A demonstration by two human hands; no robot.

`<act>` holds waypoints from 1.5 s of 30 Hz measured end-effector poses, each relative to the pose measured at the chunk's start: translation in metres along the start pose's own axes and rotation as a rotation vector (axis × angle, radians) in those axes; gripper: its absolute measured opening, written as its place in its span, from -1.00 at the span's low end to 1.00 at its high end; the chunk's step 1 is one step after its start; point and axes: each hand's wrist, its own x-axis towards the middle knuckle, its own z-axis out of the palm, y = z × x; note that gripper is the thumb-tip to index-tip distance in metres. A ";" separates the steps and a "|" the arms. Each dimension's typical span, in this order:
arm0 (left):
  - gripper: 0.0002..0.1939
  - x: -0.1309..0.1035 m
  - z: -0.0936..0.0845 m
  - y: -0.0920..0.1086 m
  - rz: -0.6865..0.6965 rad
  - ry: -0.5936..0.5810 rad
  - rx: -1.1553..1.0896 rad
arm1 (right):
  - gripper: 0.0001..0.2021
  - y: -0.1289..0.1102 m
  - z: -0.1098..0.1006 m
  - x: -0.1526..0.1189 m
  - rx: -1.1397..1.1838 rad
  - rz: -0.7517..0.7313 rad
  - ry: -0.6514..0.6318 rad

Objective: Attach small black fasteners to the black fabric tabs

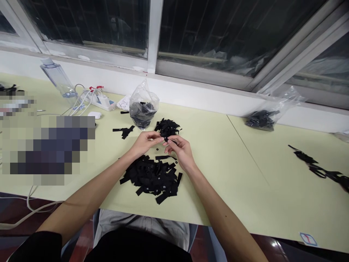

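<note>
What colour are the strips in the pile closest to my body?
The strips are black, some with small white marks, as the head view shows.

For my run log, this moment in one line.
left hand, right hand: holding black piece | larger black pile: nearer wearer | smaller pile: beyond

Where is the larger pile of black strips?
In the head view, the larger pile lies left of centre on the table, between the forearms, with the smaller pile beyond.

Light handwork workroom, indicated by a long worktable (259, 207), heaped black fabric strips (151, 178), clear plastic bags (144, 95) and a power strip (108, 104).
</note>
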 end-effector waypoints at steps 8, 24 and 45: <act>-0.72 -0.002 0.003 0.004 -0.012 0.058 -0.072 | -0.74 -0.002 0.004 -0.006 -0.475 -0.195 0.096; -0.75 -0.007 0.012 0.001 0.050 0.081 0.060 | -0.79 0.003 -0.004 -0.007 -0.959 -0.644 0.161; -0.88 -0.011 0.010 0.009 0.126 0.035 0.334 | -0.81 0.004 0.000 -0.007 -1.187 -0.616 0.117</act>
